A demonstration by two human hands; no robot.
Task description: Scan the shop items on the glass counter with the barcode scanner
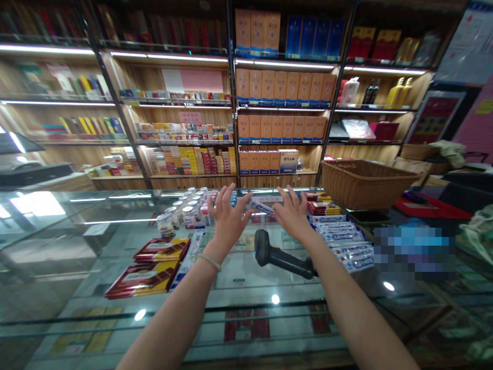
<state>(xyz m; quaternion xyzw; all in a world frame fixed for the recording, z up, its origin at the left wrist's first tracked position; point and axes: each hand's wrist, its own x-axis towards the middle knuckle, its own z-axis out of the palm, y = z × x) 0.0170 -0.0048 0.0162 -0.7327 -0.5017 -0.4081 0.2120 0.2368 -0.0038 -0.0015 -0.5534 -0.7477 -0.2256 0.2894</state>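
Flanking a slim blue-and-white wrapped packet (262,207) over the glass counter (246,270), the left hand (226,216) has its fingers spread around nothing; the right hand (295,217), fingers also parted, is at the packet's right end (whether pinching it, I cannot tell). A black barcode scanner (283,258) lies between the forearms.

A barcode scanner (283,260) lies on a glass shop counter (231,290), in front of a small packet (262,207) between the left hand (228,218) and right hand (296,216). Snack packs (150,272) sit left, jars (188,217) behind; stick packets (342,236) sit right, before a wicker basket (367,187).
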